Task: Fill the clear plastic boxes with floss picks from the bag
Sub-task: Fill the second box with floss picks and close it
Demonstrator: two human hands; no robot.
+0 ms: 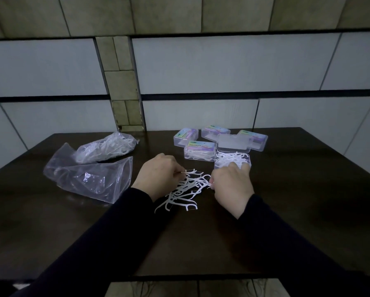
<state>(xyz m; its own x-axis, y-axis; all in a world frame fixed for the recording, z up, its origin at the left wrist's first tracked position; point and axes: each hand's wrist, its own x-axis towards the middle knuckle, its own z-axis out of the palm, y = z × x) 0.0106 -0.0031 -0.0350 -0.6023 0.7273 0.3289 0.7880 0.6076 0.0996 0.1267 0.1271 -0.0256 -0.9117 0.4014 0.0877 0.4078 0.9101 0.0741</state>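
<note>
White floss picks [184, 189] pinched in left hand [156, 176] and right hand [231, 185], fingertips hidden.

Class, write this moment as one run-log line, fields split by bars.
left hand: pinching floss pick | right hand: pinching pick | loose floss picks: on table | open box: partly filled | bag: holds picks

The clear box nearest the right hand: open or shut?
Open: the clear box shows loose floss picks uncovered, its lid flipped back behind.
</note>
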